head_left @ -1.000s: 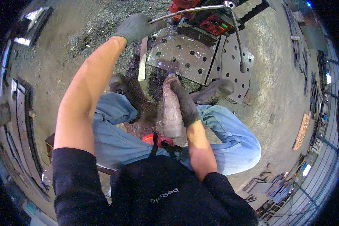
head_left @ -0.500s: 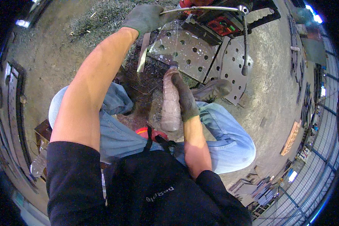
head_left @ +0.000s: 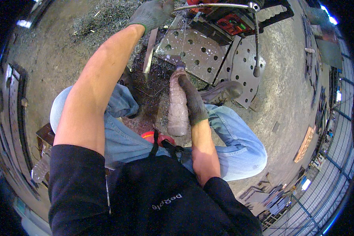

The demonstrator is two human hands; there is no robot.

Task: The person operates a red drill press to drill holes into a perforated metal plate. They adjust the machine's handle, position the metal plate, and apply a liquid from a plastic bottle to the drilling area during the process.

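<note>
At the top, my left hand in a grey glove is closed round the end of a long metal lever. That lever joins a hub on a red and black machine, which looks like a magnetic drill and stands on a steel plate with drilled holes. My right hand, also gloved, grips a cloudy plastic bottle from its right side. The bottle's capped end points at the plate. A thin pale line, perhaps a stream of liquid, runs from its cap towards the machine.
A second lever hangs from the hub over another holed plate. Metal shavings cover the ground at upper left. A flat metal strip lies by the plate. My boot rests beside the plates. A clear bottle is at far left.
My left hand has shifted slightly up and to the right, still on the lever. The bottle in my right hand has hardly moved.
</note>
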